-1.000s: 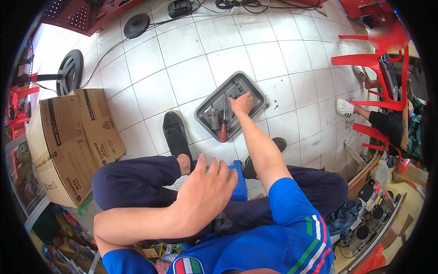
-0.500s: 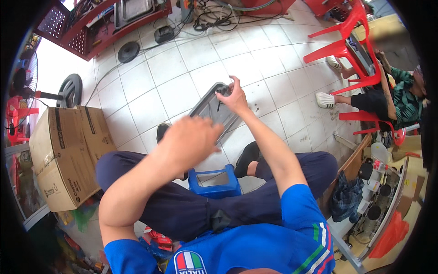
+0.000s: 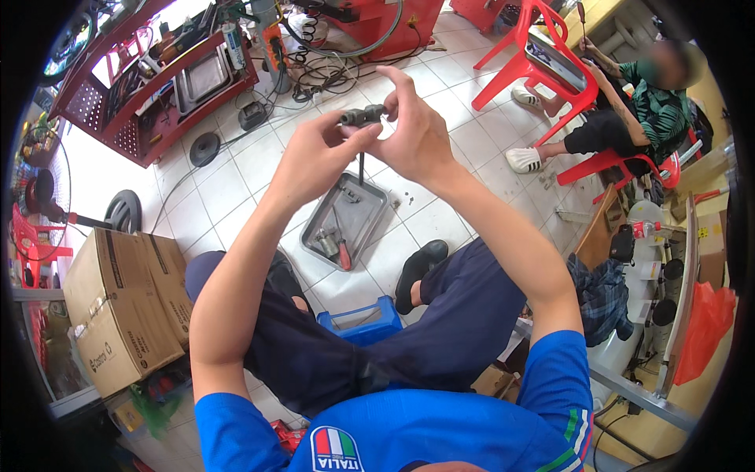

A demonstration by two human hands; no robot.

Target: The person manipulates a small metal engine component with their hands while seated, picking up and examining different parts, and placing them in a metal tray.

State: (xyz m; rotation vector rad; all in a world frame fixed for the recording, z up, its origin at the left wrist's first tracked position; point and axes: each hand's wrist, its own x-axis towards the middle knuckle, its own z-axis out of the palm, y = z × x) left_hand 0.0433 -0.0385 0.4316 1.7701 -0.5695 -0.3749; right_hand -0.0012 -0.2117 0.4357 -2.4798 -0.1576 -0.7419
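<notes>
Above the floor tray, both my hands hold a small dark metal part (image 3: 362, 117), roughly cylindrical, with a thin dark rod hanging down from it. My left hand (image 3: 321, 149) pinches its left end between thumb and fingers. At the other end my right hand (image 3: 418, 134) grips it, index finger raised; its fingertips partly hide the part. Below lies a grey metal tray (image 3: 370, 206) with raised edges. Inside its near end are a metal fitting (image 3: 326, 240) and a red-handled tool (image 3: 344, 255); a thin tool also lies there.
A blue plastic stool (image 3: 363, 324) stands between my legs. Cardboard boxes (image 3: 126, 311) are at the left, and a red tool cart (image 3: 145, 118) is far left. At the right, another person sits by red plastic chairs (image 3: 578, 98). Cables (image 3: 334, 79) lie at the back.
Both hands have come up and together, lifting the dark part above the tray. My left hand, earlier blurred over the tray's near end, now holds the part too. The view has shifted.
</notes>
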